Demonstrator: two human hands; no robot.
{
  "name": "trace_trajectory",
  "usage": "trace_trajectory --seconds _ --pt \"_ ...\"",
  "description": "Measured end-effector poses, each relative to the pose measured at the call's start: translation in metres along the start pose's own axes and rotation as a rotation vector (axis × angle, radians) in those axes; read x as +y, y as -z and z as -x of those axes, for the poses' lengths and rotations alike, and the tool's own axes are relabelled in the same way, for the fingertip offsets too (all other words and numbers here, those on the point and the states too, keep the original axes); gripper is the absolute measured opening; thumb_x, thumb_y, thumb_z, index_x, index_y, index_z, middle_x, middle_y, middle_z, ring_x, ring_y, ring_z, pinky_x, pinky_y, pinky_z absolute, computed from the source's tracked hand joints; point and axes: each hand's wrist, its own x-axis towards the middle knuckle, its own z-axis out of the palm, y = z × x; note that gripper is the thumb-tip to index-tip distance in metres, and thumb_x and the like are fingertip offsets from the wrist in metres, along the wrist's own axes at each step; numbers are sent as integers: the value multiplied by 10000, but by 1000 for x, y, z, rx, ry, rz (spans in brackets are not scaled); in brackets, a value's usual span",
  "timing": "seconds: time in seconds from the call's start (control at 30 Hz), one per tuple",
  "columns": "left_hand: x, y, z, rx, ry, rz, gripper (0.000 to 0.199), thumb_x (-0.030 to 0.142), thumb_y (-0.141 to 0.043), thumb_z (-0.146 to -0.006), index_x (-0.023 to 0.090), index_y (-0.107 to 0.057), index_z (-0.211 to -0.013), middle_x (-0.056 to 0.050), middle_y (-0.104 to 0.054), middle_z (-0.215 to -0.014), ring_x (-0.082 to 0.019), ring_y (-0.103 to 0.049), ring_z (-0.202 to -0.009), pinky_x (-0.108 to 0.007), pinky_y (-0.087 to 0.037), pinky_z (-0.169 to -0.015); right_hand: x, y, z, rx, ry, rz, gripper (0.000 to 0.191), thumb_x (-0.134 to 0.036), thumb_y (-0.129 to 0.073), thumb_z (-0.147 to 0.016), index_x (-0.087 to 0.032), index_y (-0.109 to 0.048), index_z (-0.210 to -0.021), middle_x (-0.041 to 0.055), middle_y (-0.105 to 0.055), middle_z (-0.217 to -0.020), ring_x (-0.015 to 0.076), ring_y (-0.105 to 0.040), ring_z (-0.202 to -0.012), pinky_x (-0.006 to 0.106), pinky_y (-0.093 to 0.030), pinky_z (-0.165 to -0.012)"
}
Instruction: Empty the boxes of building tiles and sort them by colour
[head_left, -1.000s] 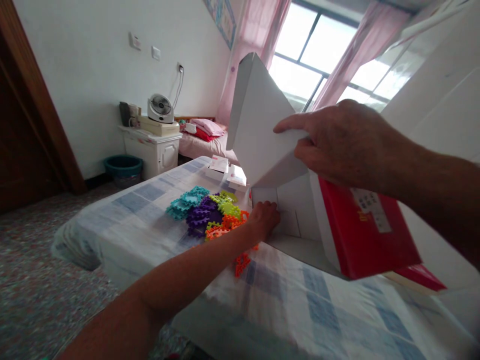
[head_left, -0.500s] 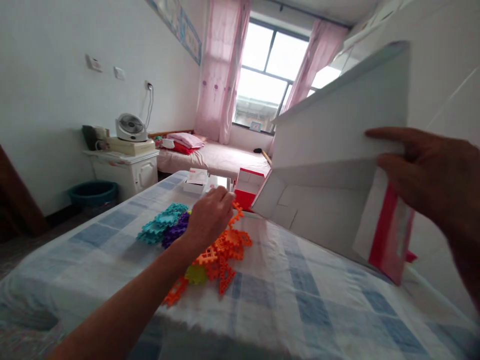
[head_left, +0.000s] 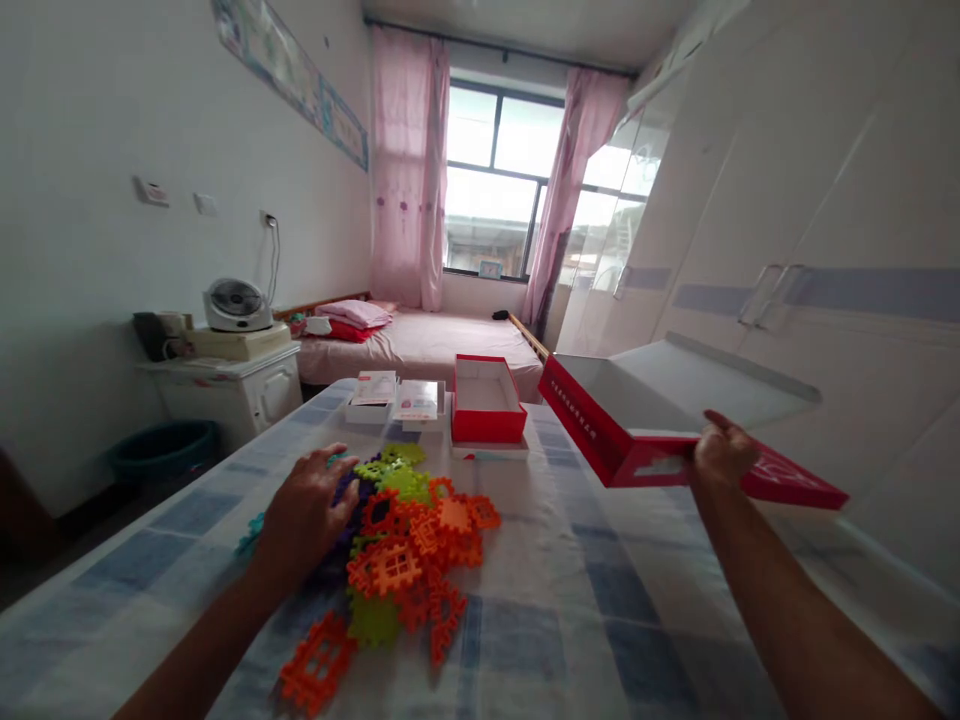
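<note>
Pieces (head_left: 394,567), flat, tooth-edged, left hand (head_left: 304,508) loosely spread over some, right hand (head_left: 724,455) gripping cardboard box (head_left: 583,425)

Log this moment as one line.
left hand: open, over multicoloured notched plastic pieces | right hand: holding open red-and-white cardboard box

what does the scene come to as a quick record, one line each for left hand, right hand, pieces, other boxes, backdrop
left hand: over purple pieces and teal pieces, fingers spread, contact unclear
right hand: gripping the open red box by a side
pieces: orange pieces and lime pieces heaped beside them on the cloth
other boxes: second red box, white boxes beyond the heap
backdrop: fan, bed, window
</note>
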Motion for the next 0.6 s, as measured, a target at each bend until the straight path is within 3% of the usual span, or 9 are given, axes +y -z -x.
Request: trace_trajectory --seconds 0.13,0.33,0.47,0.6 --pt "-23 -1 7 -15 50 3 352 352 -411 -806 160 -637 -995 -121 -571 -1129 -276 -524 -1042 -419 -403 -961 -1 -26 3 100 -120 17 508 -151 -336 -663 -51 -629 -1066 115 -639 -882 216 -566 -772 374 -435 -834" --pt "-43 -9 15 -33 71 13 357 368 -415 -803 159 -637 -988 -129 -559 -1154 -288 -515 -1068 -444 -395 -966 5 -75 27 86 -194 9 538 -131 -289 -705 -57 -578 -1153 163 -618 -1066 268 -562 -986 394 -387 -926" --pt "-51 -4 18 -35 107 8 383 406 -416 -804 154 -647 -977 -136 -568 -1145 -299 -522 -1066 -450 -405 -955 10 -99 46 -38 -215 -2 530 -155 -290 -734 -60 -535 -1195 164 -583 -1157 266 -525 -1092 390 -361 -975" --pt "-59 3 22 -63 185 15 450 469 -379 -828 142 -637 -1000 -138 -563 -1171 -287 -503 -1115 -432 -375 -993 10 -101 64 -232 -186 -14 535 -293 -371 -781 -87 -443 -1270 164 -518 -1251 274 -496 -1137 386 -373 -977"
